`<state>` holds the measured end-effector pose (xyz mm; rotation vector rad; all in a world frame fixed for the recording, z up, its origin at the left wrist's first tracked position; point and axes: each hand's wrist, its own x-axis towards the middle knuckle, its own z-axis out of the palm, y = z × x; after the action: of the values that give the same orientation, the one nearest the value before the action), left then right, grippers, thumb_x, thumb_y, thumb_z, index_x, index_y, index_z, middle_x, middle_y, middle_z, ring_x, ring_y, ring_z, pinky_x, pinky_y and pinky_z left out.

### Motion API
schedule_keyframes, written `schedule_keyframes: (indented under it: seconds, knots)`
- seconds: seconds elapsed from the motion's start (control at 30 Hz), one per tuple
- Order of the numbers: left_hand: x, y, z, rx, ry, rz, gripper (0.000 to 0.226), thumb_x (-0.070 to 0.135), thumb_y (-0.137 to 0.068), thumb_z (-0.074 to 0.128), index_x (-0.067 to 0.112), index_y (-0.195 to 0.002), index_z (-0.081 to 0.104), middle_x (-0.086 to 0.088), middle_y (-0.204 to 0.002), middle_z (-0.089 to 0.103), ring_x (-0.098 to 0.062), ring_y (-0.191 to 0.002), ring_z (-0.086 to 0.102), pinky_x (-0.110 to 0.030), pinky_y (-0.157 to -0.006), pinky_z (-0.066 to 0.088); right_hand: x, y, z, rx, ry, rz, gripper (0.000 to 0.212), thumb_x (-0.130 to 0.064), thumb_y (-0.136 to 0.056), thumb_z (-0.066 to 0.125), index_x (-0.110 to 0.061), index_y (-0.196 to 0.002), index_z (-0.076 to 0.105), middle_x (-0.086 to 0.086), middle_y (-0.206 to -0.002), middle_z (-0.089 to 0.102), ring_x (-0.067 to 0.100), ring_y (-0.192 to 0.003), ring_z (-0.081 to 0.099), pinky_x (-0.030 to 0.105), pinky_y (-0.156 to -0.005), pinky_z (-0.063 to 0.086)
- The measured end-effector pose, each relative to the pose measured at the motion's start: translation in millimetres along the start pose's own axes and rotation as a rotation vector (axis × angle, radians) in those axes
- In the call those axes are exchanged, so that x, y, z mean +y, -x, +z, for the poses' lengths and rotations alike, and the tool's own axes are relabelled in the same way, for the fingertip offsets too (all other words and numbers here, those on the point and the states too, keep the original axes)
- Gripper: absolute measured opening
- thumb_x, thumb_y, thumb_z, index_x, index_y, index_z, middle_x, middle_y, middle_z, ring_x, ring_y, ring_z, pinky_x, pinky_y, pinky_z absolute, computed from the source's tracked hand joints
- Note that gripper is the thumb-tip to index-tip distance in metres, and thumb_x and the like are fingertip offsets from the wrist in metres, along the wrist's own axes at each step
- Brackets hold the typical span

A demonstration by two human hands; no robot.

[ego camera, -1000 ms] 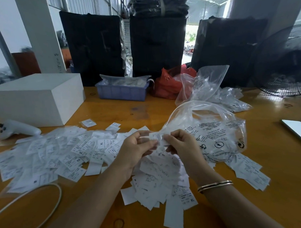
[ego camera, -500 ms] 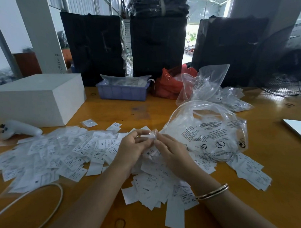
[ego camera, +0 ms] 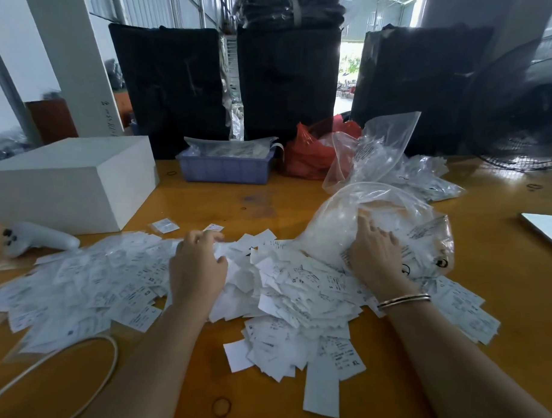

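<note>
A heap of small white printed labels [ego camera: 302, 289] lies in the middle of the wooden table [ego camera: 205, 205]. To its left spreads a flatter layer of labels in small clear sleeves [ego camera: 92, 284]. My left hand [ego camera: 197, 268] rests on the near edge of that layer with its fingers loosely bent, and I see nothing pinched in it. My right hand [ego camera: 374, 252] presses straight, spread fingers on a large clear printed plastic bag [ego camera: 403, 223] that lies over the heap's right side. A metal bangle sits on my right wrist.
A white box [ego camera: 64, 178] and a white handheld controller [ego camera: 38, 239] are at the left. A blue tray [ego camera: 226, 170], a red bag [ego camera: 307, 154] and another clear bag [ego camera: 379, 145] stand behind. A white cable [ego camera: 86, 371] loops near left, with a flat device [ego camera: 547, 230] at the right edge.
My hands, which were together pinching a small label at the centre, have parted. The left went left onto the sleeved labels and the right went right onto the big clear bag.
</note>
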<state>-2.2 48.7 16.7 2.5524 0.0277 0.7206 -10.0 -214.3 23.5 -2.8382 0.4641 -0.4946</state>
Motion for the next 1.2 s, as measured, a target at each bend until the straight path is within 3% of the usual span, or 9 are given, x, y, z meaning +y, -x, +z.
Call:
schedule_keyframes:
  seconds: [0.17,0.4,0.47,0.53,0.7,0.87,0.93,1.07,1.2]
  knots:
    - [9,3,5,0.007,-0.027,0.143,0.029,0.025,-0.086,0.067,0.021,-0.114,0.064,-0.004,-0.127,0.053,-0.023,-0.114,0.047,-0.034,-0.086,0.045,5,0,4,0.113,-0.032,-0.033,0.045,0.003,-0.086,0.038,-0.015,-0.127,0.048,0.012,-0.097,0.064,0.031,-0.093,0.057,0.034,-0.073,0.032]
    - [29,20,12,-0.147,0.235,0.366,0.018,0.018,-0.087,0.066,0.020,-0.105,0.068,0.002,-0.114,0.057,-0.016,-0.113,0.047,-0.021,-0.090,0.032,9,9,-6,0.333,-0.447,-0.079,0.040,0.003,-0.087,0.052,-0.015,-0.121,0.061,0.005,-0.093,0.067,0.023,-0.090,0.061,0.044,-0.087,0.047]
    - [33,22,11,-0.191,0.357,0.377,0.019,0.019,-0.088,0.066,0.023,-0.106,0.067,0.003,-0.114,0.059,-0.015,-0.114,0.049,-0.023,-0.094,0.034,2,17,-13,0.377,-0.583,-0.189,0.037,0.004,-0.086,0.058,-0.017,-0.115,0.064,-0.001,-0.090,0.067,0.015,-0.085,0.064,0.030,-0.084,0.052]
    - [36,23,7,-0.290,0.526,0.338,0.020,0.030,-0.090,0.062,0.037,-0.109,0.061,0.010,-0.119,0.057,-0.007,-0.117,0.047,-0.023,-0.097,0.037,-10,28,-20,0.284,-0.790,-0.293,0.040,0.005,-0.085,0.060,-0.025,-0.111,0.063,-0.010,-0.086,0.066,0.003,-0.076,0.062,0.013,-0.069,0.051]
    - [42,25,-2,-0.521,0.836,0.180,0.037,0.059,-0.076,0.052,0.053,-0.113,0.050,0.029,-0.115,0.055,0.011,-0.111,0.050,-0.008,-0.082,0.041,-40,49,-22,-0.123,-1.194,-0.383,0.047,0.008,-0.085,0.060,-0.034,-0.105,0.058,-0.008,-0.081,0.070,0.007,-0.073,0.066,0.022,-0.070,0.054]
    - [42,24,0,-0.562,0.863,0.160,0.065,0.057,-0.077,0.057,0.044,-0.136,0.035,0.029,-0.123,0.050,0.016,-0.112,0.046,-0.015,-0.088,0.044,-42,50,-10,-0.294,-1.212,-0.400,0.043,0.010,-0.084,0.059,-0.019,-0.116,0.059,-0.008,-0.080,0.070,0.009,-0.075,0.067,0.021,-0.073,0.054]
    - [40,24,2,-0.564,0.821,0.155,0.051,0.056,-0.074,0.062,0.047,-0.123,0.048,0.035,-0.114,0.055,0.020,-0.107,0.047,-0.015,-0.084,0.042,-41,49,-9,-0.295,-1.203,-0.406,0.045,0.010,-0.084,0.059,-0.024,-0.114,0.058,-0.006,-0.081,0.070,0.012,-0.077,0.067,0.025,-0.076,0.054]
    - [39,22,8,-0.515,0.900,0.005,0.012,0.026,-0.080,0.074,0.038,-0.079,0.072,0.017,-0.086,0.072,-0.001,-0.087,0.066,-0.019,-0.076,0.046,-40,47,-10,-0.242,-1.155,-0.390,0.042,0.006,-0.087,0.057,-0.030,-0.108,0.058,-0.009,-0.080,0.070,0.009,-0.076,0.066,0.027,-0.076,0.055]
    - [37,18,7,-0.425,1.055,-0.145,0.010,0.014,-0.084,0.070,0.022,-0.079,0.071,0.006,-0.082,0.075,-0.004,-0.080,0.070,-0.011,-0.066,0.049,-30,42,-17,-0.010,-0.783,-0.291,0.026,-0.006,-0.094,0.050,-0.021,-0.108,0.066,-0.014,-0.081,0.065,0.006,-0.056,0.060,0.016,-0.048,0.045]
